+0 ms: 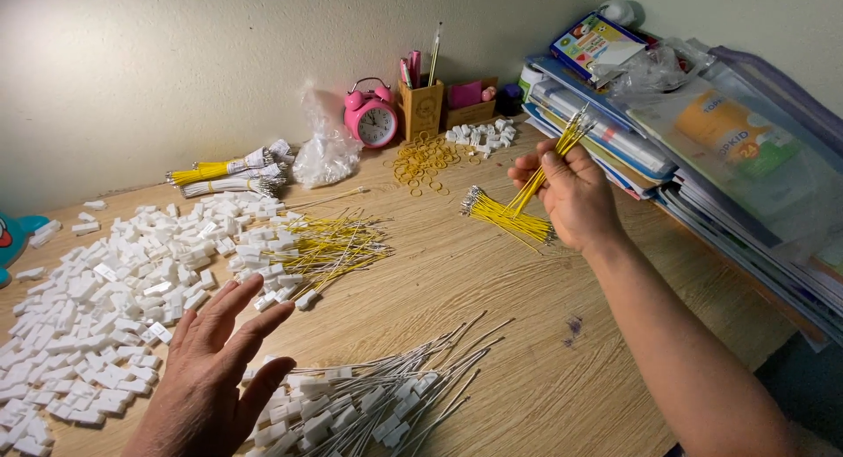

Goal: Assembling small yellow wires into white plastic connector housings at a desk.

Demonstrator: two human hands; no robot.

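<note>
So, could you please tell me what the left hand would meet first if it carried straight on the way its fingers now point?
Probably the heap of white connectors with yellow wires: the left hand, open with fingers spread, points up and right toward it. Its height above the table is unclear.

My right hand (575,198) hides the middle of the yellow wire bundle (527,202) in its grip. The picture's left edge cuts off a blue toy (13,237) and the white connector pile (79,316); the bottom edge clips my left hand (215,369). The pink clock (372,116) face is too small to read.
</note>
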